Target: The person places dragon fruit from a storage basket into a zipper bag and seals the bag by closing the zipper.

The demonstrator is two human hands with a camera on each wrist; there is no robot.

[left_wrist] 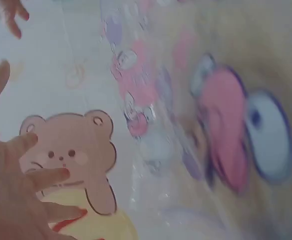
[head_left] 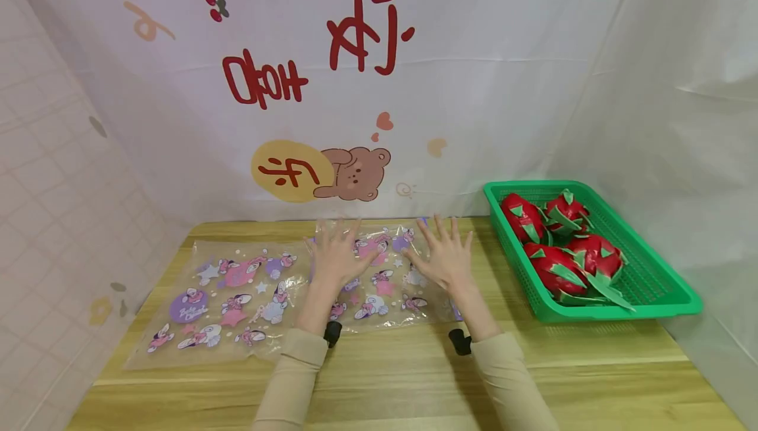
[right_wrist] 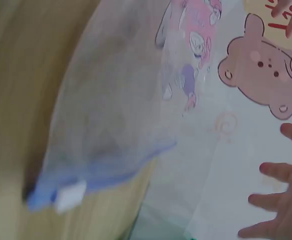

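Observation:
Two clear plastic zip bags with pink and purple cartoon prints lie side by side on the table. Over the left end of the right-hand bag (head_left: 379,286), the left hand (head_left: 335,256) spreads its fingers. The right hand (head_left: 445,256) does the same over that bag's right end, palm down, with nothing gripped. The bag's purple zip strip (right_wrist: 121,172) carries a white slider (right_wrist: 70,196) in the right wrist view. Beyond the left forearm the other bag (head_left: 227,293) lies flat, its right edge meeting the first bag.
A green plastic basket (head_left: 604,314) stands at the right of the wooden table (head_left: 391,378). Inside are several red dragon fruits (head_left: 556,270) with green scales. A white cloth (head_left: 474,108) printed with a bear and red characters hangs behind the table.

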